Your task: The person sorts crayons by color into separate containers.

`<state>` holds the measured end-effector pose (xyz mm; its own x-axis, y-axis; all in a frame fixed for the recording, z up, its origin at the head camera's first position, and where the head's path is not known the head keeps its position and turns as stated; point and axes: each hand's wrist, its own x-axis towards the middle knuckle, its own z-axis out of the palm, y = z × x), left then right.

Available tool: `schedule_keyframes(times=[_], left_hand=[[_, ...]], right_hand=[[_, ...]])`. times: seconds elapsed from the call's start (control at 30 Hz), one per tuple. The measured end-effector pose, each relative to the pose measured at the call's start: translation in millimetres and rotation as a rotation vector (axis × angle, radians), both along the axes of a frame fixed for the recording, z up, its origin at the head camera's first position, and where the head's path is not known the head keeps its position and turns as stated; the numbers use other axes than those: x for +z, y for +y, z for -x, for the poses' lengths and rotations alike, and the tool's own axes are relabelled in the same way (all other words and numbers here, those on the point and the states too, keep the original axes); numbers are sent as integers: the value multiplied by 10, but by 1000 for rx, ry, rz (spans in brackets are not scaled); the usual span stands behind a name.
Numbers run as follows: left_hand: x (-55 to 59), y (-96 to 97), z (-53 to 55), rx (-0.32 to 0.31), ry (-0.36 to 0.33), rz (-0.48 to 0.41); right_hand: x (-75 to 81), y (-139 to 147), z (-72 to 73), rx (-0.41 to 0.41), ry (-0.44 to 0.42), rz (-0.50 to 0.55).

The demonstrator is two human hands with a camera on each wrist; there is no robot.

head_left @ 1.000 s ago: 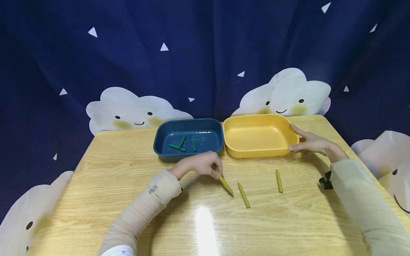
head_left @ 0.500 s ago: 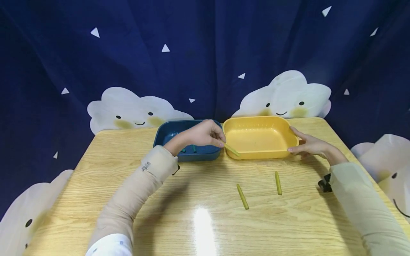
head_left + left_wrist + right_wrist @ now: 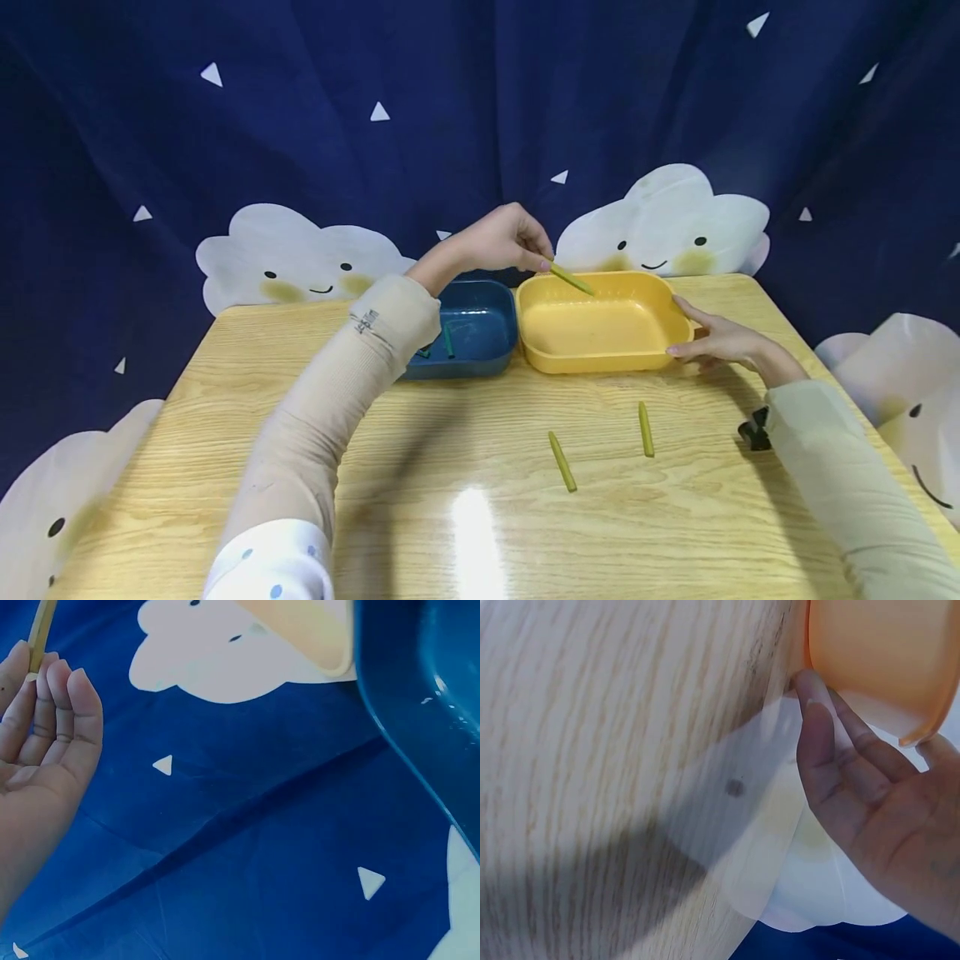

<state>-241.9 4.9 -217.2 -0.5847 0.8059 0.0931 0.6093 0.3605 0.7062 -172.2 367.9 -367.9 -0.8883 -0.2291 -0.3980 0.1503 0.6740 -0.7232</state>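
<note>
My left hand [image 3: 510,240] pinches a yellow crayon [image 3: 573,279] by one end, raised over the back left part of the yellow basin [image 3: 600,364]. The crayon's other end slants down to the right, over the basin. In the left wrist view the same crayon [image 3: 40,634] sticks up from between thumb and fingers. My right hand [image 3: 723,342] holds the basin's right end, thumb and fingers spread about its corner; the right wrist view shows the fingers [image 3: 866,750] against its outer wall. Two more yellow crayons, one on the left [image 3: 562,461] and one on the right [image 3: 646,429], lie on the table.
A dark blue basin [image 3: 480,367] stands directly left of the yellow one, partly hidden by my left arm. Green crayons [image 3: 448,340] lie in it. Behind the wooden table [image 3: 262,375] hangs a blue curtain [image 3: 450,108] with clouds.
My left hand has lifted the yellow crayon off the table and carried it up and back, over the yellow basin. My right hand stays at the basin's right end.
</note>
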Motion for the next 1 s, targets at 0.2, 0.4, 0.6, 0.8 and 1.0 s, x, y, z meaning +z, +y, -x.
schedule_keyframes(times=[0.2, 0.4, 0.6, 0.8, 1.0], left_hand=[[-16, 181, 149, 37, -45, -40], [-147, 342, 300, 95, -142, -133], [-283, 485, 424, 128, -281, -265], [-417, 602, 514, 136, -381, -390], [-654, 710, 602, 197, -544, -511]], right_hand=[[11, -33, -22, -7, 1, 3], [8, -97, -52, -33, 7, 3], [20, -159, -108, -31, 9, 27], [42, -232, -152, -32, -2, 45], [30, -297, -192, -44, -29, 59]])
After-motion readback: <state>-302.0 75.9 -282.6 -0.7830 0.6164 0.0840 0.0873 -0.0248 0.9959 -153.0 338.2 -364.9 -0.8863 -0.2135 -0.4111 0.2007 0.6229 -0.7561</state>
